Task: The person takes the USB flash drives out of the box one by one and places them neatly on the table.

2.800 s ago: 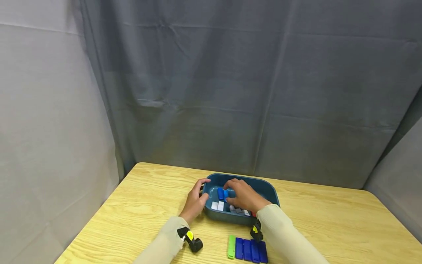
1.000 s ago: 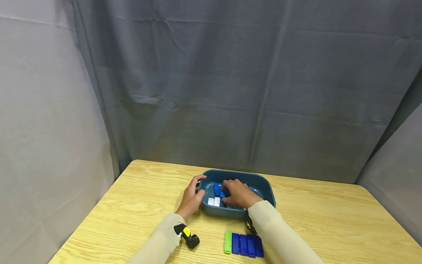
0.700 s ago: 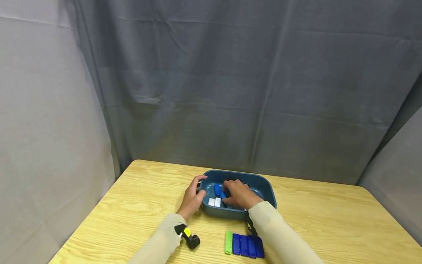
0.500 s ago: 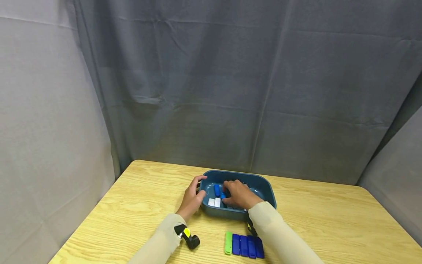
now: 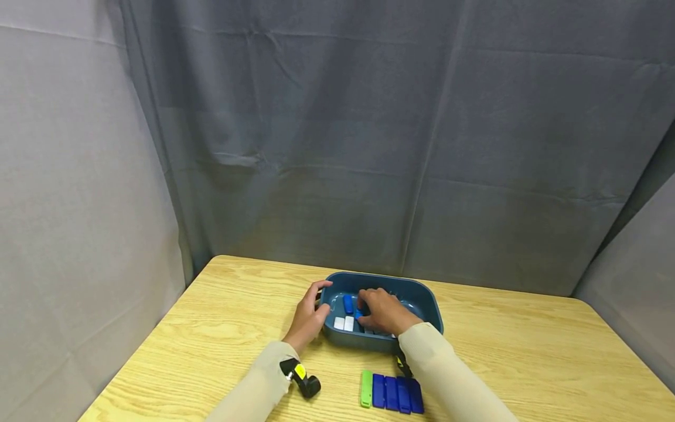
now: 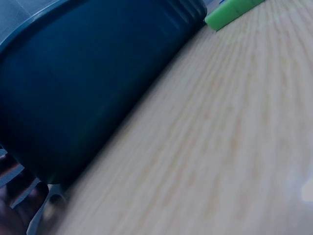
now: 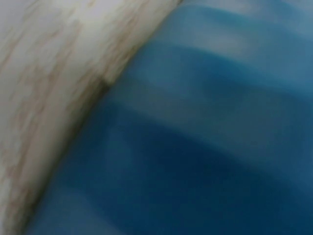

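Observation:
A dark teal plastic basin stands on the table, holding small blocks. My left hand grips its left end, index finger over the rim and thumb on the near corner; in the left wrist view some of the fingers show beside the outer wall. Inside the basin my right hand reaches down, thumb and fingertips about a small blue block. Just left of it lies another blue block. Two white blocks sit by the near wall. My right hand and forearm hide other pieces there.
In front of the basin a green strip and several dark blue strips lie side by side on the wooden table. A grey curtain hangs behind; pale cloth borders the left side.
The right hand has lowered slightly into the basin, and its grey pieces are now mostly covered. Something red showed briefly at its fingertips and is now hidden. The left hand keeps its hold.

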The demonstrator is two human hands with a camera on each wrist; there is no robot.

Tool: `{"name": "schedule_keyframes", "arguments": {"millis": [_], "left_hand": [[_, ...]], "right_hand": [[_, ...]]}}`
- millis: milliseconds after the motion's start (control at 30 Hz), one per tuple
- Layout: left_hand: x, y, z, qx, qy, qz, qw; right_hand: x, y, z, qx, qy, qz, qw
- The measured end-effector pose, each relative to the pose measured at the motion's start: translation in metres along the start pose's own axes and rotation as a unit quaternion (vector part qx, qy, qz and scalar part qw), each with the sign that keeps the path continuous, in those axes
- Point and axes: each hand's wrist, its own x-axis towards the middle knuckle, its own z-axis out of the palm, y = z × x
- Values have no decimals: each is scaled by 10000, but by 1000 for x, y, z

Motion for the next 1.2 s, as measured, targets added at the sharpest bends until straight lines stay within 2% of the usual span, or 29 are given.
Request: {"name": "schedule_keyframes", "arguments": {"millis": [167,333,467,667,933,1067,1200], "left_hand": [[0,1,-2,78,34,-22,10000],[2,2,-2,106,43,31,9999],[2,2,0,121,131,47,9998],[1,1,1,90,139,35,9999],[1,2,-1,40,96,8,9999],[-4,17,-5,-20,58,54,10000],[-11,36,-10,-8,-24,67,10000]], "right_hand": [[1,-1,-2,137,26,-70,9999],[1,-1,-6,288,221,80,9993],[-2,-1,-11,395,355,-24,9986],[-17,-9,-21,573,655,-487,9950],[-51,-28,-34,784,934,-1173,9856],[-67,-36,-34,584,1033,-1467,9820],[-81,-43,-32,570,1029,-1524,9813]]}}
